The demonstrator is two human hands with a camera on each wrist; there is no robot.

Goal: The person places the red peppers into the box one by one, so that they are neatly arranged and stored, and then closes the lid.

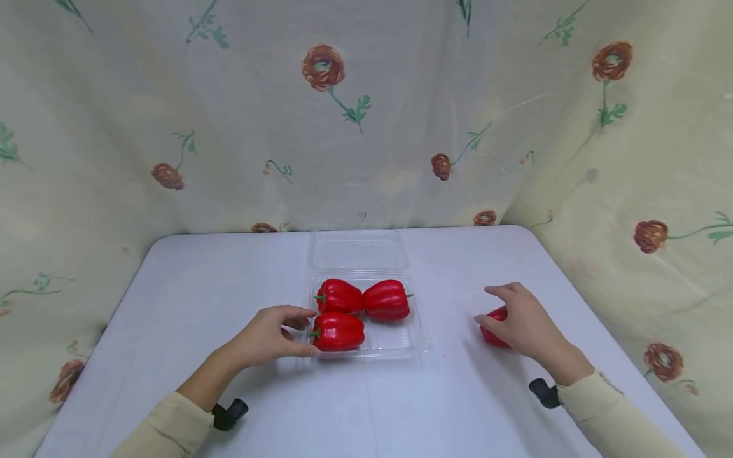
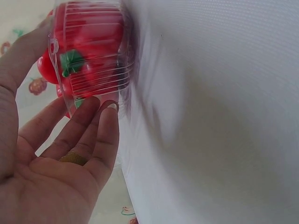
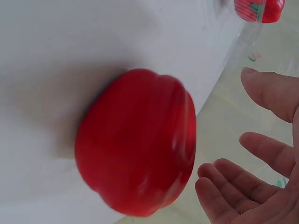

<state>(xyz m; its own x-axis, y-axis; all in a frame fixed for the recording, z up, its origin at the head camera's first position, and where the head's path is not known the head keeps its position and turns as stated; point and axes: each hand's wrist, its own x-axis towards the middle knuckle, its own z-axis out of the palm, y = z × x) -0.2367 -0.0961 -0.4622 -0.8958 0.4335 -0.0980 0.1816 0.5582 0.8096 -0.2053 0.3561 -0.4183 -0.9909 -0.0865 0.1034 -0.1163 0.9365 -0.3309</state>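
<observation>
My left hand (image 1: 275,334) is at the left side of a clear plastic container (image 1: 395,340). Its thumb and fingertips (image 2: 110,116) are spread apart against the rim and ribbed side wall. Three red bell peppers lie in the container: a front-left pepper (image 1: 339,332), a back-left pepper (image 1: 340,296) and a right pepper (image 1: 387,300). My right hand (image 1: 525,323) hovers over another red bell pepper (image 3: 135,144) on the table, thumb and fingers spread. In the right wrist view a gap shows between the fingertips and this pepper.
The container's clear lid (image 1: 357,251) lies folded back toward the rear of the white-covered table (image 1: 229,267). Flowered curtains (image 1: 389,127) hang behind the table and along both sides. Dark wrist straps (image 1: 544,393) sit by the sleeves.
</observation>
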